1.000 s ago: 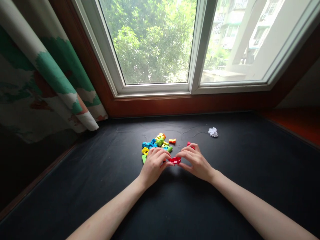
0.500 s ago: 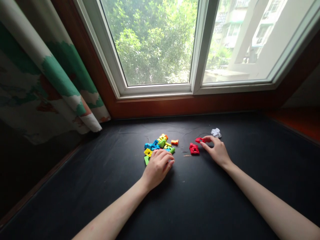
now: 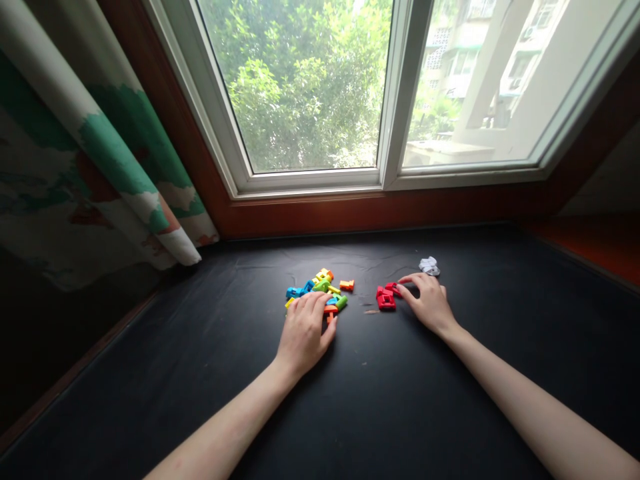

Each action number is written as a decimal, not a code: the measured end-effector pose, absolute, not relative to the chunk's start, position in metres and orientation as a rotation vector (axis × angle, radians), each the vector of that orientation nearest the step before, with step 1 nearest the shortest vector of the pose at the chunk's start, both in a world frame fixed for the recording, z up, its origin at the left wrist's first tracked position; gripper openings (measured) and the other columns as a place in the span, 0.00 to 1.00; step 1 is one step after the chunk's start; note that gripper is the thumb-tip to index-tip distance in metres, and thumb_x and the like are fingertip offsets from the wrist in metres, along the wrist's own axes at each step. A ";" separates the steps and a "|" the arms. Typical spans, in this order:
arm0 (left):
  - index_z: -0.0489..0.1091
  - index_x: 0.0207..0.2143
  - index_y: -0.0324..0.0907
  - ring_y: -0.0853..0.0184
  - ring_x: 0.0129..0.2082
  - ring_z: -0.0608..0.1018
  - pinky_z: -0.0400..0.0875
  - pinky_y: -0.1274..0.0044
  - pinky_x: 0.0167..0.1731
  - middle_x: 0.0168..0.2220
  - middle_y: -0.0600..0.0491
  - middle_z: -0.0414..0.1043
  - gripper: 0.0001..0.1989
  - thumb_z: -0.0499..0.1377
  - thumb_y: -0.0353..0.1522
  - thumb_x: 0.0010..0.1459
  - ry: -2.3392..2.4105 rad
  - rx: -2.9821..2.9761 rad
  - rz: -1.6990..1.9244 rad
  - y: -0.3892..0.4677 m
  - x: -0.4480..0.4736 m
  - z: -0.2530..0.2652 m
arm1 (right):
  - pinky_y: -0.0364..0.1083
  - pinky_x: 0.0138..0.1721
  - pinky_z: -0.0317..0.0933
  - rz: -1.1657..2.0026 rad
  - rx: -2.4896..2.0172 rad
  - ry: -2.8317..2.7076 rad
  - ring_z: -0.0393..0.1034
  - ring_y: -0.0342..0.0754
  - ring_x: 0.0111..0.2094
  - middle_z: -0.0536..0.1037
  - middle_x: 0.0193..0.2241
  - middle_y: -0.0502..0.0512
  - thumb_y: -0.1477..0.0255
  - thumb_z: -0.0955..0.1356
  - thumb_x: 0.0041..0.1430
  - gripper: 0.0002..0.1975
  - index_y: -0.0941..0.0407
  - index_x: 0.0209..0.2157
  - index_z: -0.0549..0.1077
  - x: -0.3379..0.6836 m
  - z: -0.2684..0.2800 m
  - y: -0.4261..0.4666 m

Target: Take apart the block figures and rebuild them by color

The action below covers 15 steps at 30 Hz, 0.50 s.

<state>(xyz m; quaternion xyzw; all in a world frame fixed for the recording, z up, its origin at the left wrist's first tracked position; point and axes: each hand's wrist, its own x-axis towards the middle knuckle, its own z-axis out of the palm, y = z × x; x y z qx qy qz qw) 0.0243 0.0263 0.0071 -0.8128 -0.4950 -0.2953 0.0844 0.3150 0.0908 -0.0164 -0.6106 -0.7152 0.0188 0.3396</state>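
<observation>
My left hand (image 3: 304,331) lies over the near side of a pile of small plastic building pieces, its fingers curved but apart and its thumb spread. Beside the thumb, partly under the fingers, is an orange piece (image 3: 331,311). In the pile I see blue pieces (image 3: 300,291), a light-green piece (image 3: 321,285) and a green piece (image 3: 341,303); others are hidden by the hand. My right hand (image 3: 428,301) is at a small red piece (image 3: 393,289), thumb touching its right end, thumb and forefinger apart. That piece lies against other red pieces (image 3: 385,299).
A separate orange piece (image 3: 347,285) lies between the pile and the red pieces. Crumpled white paper (image 3: 429,266) sits behind my right hand. The black tabletop (image 3: 370,413) meets a window frame (image 3: 310,195) at the back, and a patterned curtain (image 3: 145,173) hangs left.
My right hand has lowered the red piece from the air to beside the other red ones, and its pinch has loosened. My left hand has shifted slightly left, its thumb spreading and an orange piece showing.
</observation>
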 end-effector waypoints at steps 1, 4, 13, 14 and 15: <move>0.65 0.52 0.40 0.53 0.51 0.72 0.64 0.62 0.51 0.50 0.43 0.72 0.17 0.56 0.32 0.61 -1.508 -2.398 -0.862 0.027 0.023 0.008 | 0.57 0.43 0.59 0.050 -1.578 -1.856 0.68 0.60 0.46 0.77 0.43 0.58 0.58 0.63 0.63 0.16 0.53 0.39 0.75 0.314 -0.016 0.090; 0.66 0.51 0.39 0.52 0.52 0.72 0.64 0.62 0.51 0.51 0.42 0.72 0.17 0.55 0.33 0.60 -1.612 -2.333 -0.816 0.030 0.017 0.012 | 0.56 0.45 0.58 0.064 -1.538 -1.847 0.68 0.59 0.48 0.77 0.44 0.58 0.61 0.62 0.63 0.14 0.53 0.40 0.74 0.312 -0.013 0.088; 0.70 0.43 0.42 0.57 0.50 0.72 0.65 0.65 0.50 0.47 0.47 0.73 0.12 0.51 0.27 0.58 -1.817 -2.293 -1.076 0.048 -0.027 0.014 | 0.55 0.48 0.55 0.118 -1.377 -1.902 0.68 0.56 0.46 0.77 0.40 0.56 0.68 0.63 0.62 0.09 0.53 0.38 0.73 0.307 -0.007 0.085; 0.70 0.43 0.42 0.56 0.52 0.72 0.65 0.64 0.51 0.48 0.47 0.72 0.11 0.52 0.29 0.59 -1.765 -2.339 -1.057 0.048 -0.030 0.014 | 0.54 0.48 0.55 0.124 -1.370 -1.902 0.68 0.56 0.46 0.77 0.40 0.56 0.68 0.63 0.62 0.09 0.53 0.38 0.73 0.307 -0.007 0.085; 0.70 0.43 0.43 0.55 0.53 0.71 0.64 0.64 0.52 0.49 0.47 0.71 0.10 0.53 0.31 0.59 -1.709 -2.387 -1.020 0.048 -0.030 0.015 | 0.54 0.48 0.55 0.129 -1.364 -1.902 0.69 0.56 0.46 0.77 0.40 0.56 0.69 0.63 0.61 0.09 0.53 0.38 0.73 0.307 -0.007 0.085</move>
